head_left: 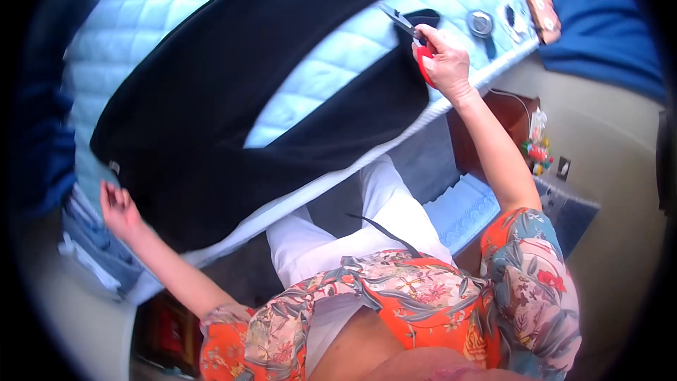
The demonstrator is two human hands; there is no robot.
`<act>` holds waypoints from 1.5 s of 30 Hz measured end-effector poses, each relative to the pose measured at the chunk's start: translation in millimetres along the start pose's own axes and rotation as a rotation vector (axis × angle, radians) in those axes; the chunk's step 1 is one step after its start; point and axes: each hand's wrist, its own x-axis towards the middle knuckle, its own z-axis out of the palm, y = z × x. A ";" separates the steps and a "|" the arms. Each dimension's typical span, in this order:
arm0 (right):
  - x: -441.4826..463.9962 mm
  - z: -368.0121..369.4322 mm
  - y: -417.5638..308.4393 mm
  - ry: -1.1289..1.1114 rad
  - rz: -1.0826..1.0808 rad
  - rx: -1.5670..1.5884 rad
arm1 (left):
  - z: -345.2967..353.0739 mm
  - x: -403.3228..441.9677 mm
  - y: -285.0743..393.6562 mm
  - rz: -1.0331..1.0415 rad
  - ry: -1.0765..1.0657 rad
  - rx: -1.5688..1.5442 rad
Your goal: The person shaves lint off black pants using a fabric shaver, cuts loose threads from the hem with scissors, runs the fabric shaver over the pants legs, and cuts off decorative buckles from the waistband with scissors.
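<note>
A pair of black trousers (211,63) lies spread on the light blue quilted bedspread (310,92), legs pointing to the upper right. My right hand (448,63) grips red-handled scissors (425,63) above the end of the nearer leg, blades pointing up and left. At the waist end, by a small white tag (114,167), is my left hand (121,213). Its fingers are curled toward the thumb; whatever may be between them is too small to make out.
A round grey object (480,24) and a pinkish case (542,14) are on the bed's right side. Blue fabric (599,42) lies beyond them. Folded clothes (102,240) are at the left. Below the bed's edge stands a brown wooden piece (497,123) near small colourful items (539,152).
</note>
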 end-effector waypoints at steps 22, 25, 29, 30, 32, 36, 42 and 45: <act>-4.1 -84.2 450.3 -0.150 0.678 -0.269 | 772.7 -268.9 -494.9 -0.026 -1.509 1.217; 1.2 -83.8 448.2 -0.144 0.668 -0.246 | 796.5 -285.7 -559.4 0.266 -1.654 1.420; -3.3 -83.2 460.1 -0.192 0.645 -0.238 | 808.7 -281.0 -622.3 0.523 -1.618 1.601; -6.4 -83.4 463.9 -0.194 0.645 -0.248 | 807.8 -275.7 -633.7 0.575 -1.596 1.609; -11.5 -82.9 468.8 -0.199 0.643 -0.264 | 802.6 -264.9 -652.1 0.597 -1.577 1.486; -20.3 -90.9 466.8 -0.233 0.649 -0.259 | 801.7 -256.3 -674.7 0.415 -1.505 1.423; -28.6 -99.2 477.4 -0.259 0.661 -0.328 | 812.9 -278.7 -669.1 0.238 -1.552 1.280; -20.3 -97.0 476.1 -0.233 0.602 -0.397 | 812.8 -297.5 -653.0 0.466 -1.514 1.272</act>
